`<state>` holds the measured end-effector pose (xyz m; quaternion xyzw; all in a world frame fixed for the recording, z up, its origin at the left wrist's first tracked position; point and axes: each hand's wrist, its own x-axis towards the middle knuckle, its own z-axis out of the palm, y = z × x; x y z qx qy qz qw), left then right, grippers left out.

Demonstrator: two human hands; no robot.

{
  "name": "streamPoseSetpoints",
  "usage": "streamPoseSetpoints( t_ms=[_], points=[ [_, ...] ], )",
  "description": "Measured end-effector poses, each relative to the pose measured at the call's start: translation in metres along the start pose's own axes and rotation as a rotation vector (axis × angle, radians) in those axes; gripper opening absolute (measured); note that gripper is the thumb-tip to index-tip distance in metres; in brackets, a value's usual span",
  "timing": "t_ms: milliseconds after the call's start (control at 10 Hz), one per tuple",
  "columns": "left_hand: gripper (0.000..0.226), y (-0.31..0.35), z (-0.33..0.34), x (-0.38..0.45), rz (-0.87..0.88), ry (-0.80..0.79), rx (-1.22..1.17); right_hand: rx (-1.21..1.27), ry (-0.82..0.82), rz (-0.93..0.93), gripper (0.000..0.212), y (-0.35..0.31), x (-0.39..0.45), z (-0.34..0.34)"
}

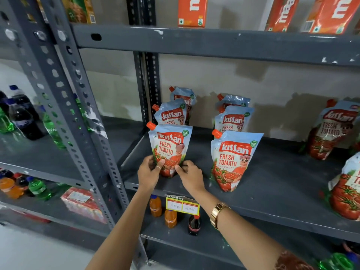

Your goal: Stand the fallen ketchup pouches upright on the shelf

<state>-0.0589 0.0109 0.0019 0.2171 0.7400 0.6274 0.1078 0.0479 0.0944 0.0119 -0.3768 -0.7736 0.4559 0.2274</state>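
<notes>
Gripping upright pouch [169, 149] base, both hands [150, 171] [190, 175]; label "Kissan Fresh Tomato Ketchup"; shelf [272, 191].

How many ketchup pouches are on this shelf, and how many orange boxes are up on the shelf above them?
Ketchup pouches: 8, in a left row, a middle row, and two at the right.
Orange boxes: 3.
Total: 11

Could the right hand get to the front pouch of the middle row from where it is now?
Probably yes. The right hand sits on the same shelf, with bare shelf between it and that pouch.
</notes>
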Motion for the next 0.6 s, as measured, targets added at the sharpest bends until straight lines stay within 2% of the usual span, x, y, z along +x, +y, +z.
streamPoseSetpoints(
  t_ms=[200, 500, 600],
  points=[
    [0.041, -0.005, -0.010, 0.010, -0.052, -0.034, -0.017, -0.036, 0.030, -0.020, 0.033, -0.005, 0.000, 0.014],
    [0.046, -0.005, -0.011, 0.005, -0.057, -0.052, -0.063, -0.030, -0.052, -0.039, 0.040, -0.004, -0.004, 0.008],
    [0.057, 0.001, -0.007, -0.005, -0.127, 0.058, -0.046, 0.009, 0.037, -0.116, 0.040, 0.001, -0.011, 0.001]
  ],
)
